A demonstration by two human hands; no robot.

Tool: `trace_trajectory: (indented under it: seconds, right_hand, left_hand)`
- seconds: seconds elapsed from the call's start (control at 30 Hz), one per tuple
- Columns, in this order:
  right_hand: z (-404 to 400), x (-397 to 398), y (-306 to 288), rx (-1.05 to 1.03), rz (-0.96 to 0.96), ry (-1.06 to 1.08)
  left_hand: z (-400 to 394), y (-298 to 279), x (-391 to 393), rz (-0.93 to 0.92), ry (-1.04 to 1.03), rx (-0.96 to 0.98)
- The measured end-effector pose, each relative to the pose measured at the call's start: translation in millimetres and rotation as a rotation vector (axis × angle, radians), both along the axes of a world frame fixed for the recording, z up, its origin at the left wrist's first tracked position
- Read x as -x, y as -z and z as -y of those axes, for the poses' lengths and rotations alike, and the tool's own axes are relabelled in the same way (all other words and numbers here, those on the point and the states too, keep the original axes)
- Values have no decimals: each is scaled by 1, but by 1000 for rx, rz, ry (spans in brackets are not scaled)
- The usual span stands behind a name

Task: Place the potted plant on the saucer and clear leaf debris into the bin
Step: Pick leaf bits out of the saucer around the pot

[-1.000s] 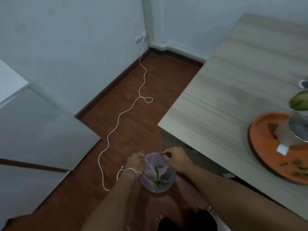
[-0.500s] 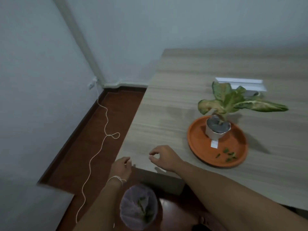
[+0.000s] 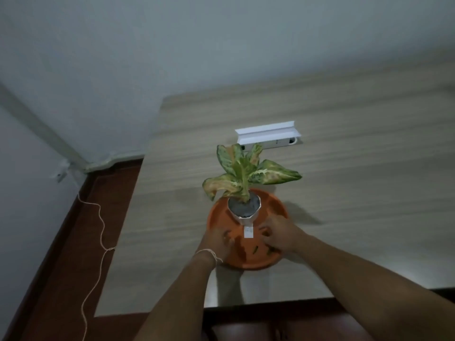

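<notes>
Hands moving from the floor bin up into the saucer

The person's view is swinging up from the bin on the floor to the table; the bin is dropping out of sight. The left hand (image 3: 218,243) and right hand (image 3: 280,236), a second ago at the bin's rim, are now reaching into the near half of the orange saucer (image 3: 275,207), fingers curling down among the leaf bits (image 3: 256,249) either side of the pot's label.
</notes>
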State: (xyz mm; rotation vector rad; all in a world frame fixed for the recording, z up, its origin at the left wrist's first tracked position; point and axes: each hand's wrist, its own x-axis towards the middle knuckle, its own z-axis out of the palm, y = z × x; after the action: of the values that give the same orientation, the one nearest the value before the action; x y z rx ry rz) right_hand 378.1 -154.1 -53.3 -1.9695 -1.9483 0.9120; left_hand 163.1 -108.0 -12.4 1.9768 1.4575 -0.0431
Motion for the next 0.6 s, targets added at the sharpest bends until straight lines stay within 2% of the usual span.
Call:
trace_trajectory:
  seconds: [0.2, 0.37, 0.6]
  right_hand:
    - [-5, -38, 1, 24, 56, -159]
    - [-20, -38, 19, 160, 366, -378]
    - [-32, -36, 27, 157, 361, -521]
  left_hand:
    - [1, 10, -68, -147, 168, 94]
    - [8, 20, -87, -228, 164, 147]
    - [17, 25, -104, -280, 164, 100]
